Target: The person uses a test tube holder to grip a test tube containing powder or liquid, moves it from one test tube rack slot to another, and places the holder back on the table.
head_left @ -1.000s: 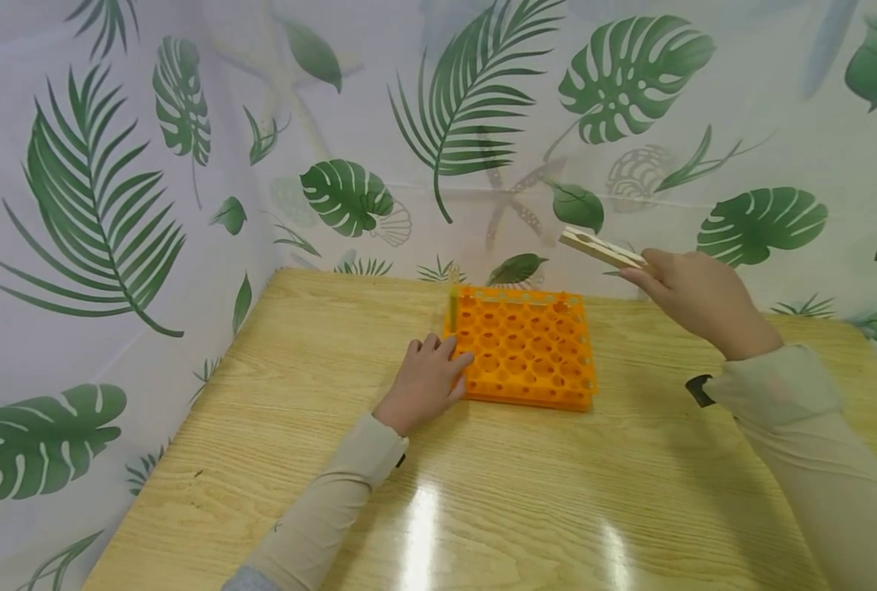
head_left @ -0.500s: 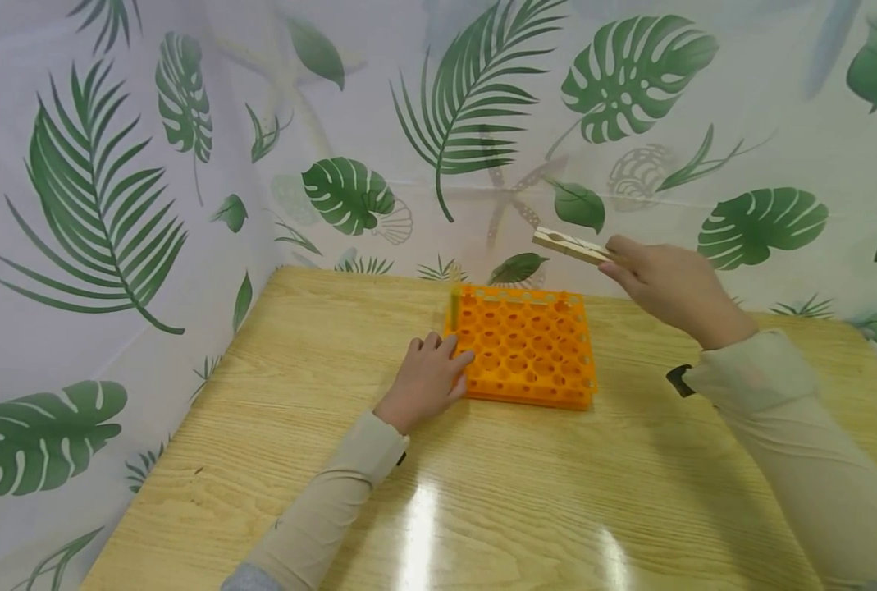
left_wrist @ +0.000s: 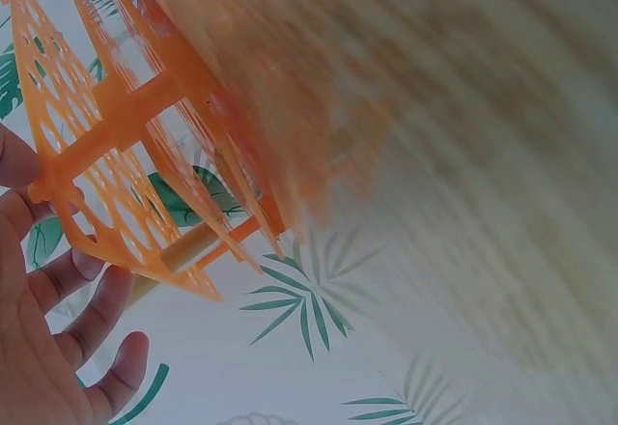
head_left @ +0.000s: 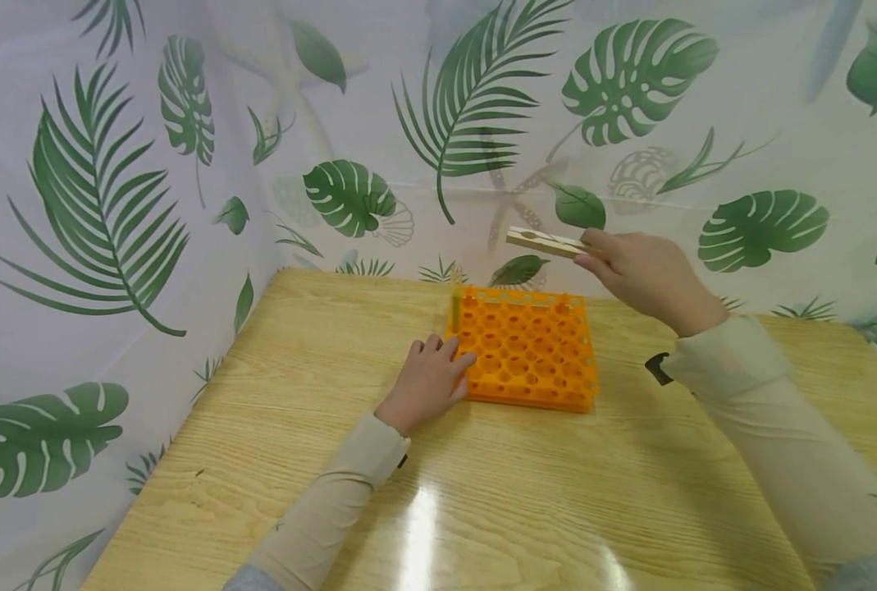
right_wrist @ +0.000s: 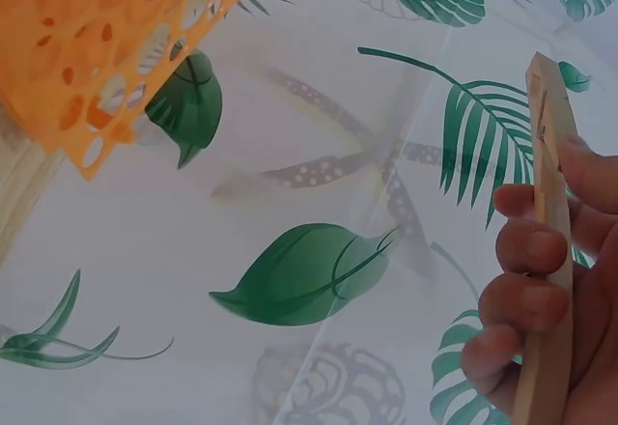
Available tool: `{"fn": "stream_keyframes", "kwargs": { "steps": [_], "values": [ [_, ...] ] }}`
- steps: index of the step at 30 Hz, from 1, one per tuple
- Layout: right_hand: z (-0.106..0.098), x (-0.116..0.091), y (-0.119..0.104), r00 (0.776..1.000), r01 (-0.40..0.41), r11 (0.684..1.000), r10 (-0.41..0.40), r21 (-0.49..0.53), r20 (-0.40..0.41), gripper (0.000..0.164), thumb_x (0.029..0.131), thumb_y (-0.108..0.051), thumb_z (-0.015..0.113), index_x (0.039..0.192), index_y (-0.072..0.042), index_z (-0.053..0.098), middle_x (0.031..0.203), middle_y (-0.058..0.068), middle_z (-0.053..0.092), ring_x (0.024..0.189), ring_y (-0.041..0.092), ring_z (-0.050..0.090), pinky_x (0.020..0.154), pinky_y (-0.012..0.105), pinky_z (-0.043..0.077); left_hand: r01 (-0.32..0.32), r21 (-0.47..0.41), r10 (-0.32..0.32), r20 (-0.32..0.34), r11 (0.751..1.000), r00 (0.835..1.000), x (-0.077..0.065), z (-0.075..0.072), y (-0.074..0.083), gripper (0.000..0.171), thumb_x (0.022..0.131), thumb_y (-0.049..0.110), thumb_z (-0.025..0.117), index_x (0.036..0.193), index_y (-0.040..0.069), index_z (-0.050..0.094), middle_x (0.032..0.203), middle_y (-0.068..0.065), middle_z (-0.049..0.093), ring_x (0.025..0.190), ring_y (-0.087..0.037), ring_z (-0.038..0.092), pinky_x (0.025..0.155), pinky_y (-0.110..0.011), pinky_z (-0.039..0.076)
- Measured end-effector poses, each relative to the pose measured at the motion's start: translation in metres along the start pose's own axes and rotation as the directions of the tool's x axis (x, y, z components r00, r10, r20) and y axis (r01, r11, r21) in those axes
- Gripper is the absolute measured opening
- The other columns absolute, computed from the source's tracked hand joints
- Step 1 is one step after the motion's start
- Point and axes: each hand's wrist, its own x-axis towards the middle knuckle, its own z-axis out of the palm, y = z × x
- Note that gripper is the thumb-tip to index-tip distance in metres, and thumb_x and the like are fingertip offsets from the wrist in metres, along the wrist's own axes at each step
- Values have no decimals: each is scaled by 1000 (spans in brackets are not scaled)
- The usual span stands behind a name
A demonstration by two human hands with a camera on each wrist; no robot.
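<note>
An orange plastic test tube rack (head_left: 530, 392), with rows of round holes, stands on the wooden table. At its back left corner a test tube (head_left: 455, 310) with yellowish contents stands upright. My left hand (head_left: 425, 384) grips the rack's left edge, thumb over the top and fingers along the side; the left wrist view shows its fingertips (left_wrist: 114, 285) at the lattice. Raised behind and above the rack, my right hand (head_left: 648, 275) holds a wooden test tube clamp (head_left: 541, 241) by its rear part, fingers wrapped round it in the right wrist view. The clamp's front end points left.
The light wood table (head_left: 320, 476) reaches back to a white curtain (head_left: 379, 98) printed with green leaves, which also runs along the left side. The right forearm (head_left: 770, 419) slants in over the table's right side.
My right hand has moved left with the test tube clamp, bringing its front end over towards the tube's corner of the rack. The left hand and the rack stay in place.
</note>
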Motion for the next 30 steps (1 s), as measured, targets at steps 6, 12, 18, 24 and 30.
{"fn": "stream_keyframes", "kwargs": {
  "steps": [6,12,18,24,30],
  "values": [
    [-2,10,-8,1000,2,1000,-2,3,-7,25,97,-30,49,86,-8,51,61,4,46,52,19,39,51,32,32,0,0,0,-3,1000,1000,0,0,0,20,94,30,50,111,23,57,101,-1,52,87,-22,44,75,-35,37],
    [-1,21,-16,1000,0,999,-1,37,23,31,96,-33,50,79,-8,53,59,3,44,51,18,40,53,32,34,9,-3,-9,13,1000,1000,0,0,0,19,94,30,49,111,24,56,101,-1,52,89,-22,45,76,-35,38],
    [4,31,-21,998,40,998,-42,43,51,30,96,-34,50,81,-8,55,60,4,50,50,16,45,54,33,40,7,6,-8,13,1000,1000,1,1,0,20,94,30,48,111,24,56,101,-1,53,89,-22,46,77,-35,39],
    [10,39,-24,995,75,996,-78,36,59,30,96,-34,50,88,-7,60,69,7,62,55,18,55,60,39,49,3,14,-3,7,1000,1000,1,4,0,22,94,30,49,113,24,56,101,0,52,87,-21,44,76,-34,37],
    [15,45,-30,994,105,994,-106,39,25,32,95,-34,50,75,-10,53,56,2,46,48,15,42,53,32,40,10,-4,-10,27,1000,1000,1,2,0,22,94,31,48,113,24,56,101,0,52,87,-21,42,76,-34,36]
  ]
}}
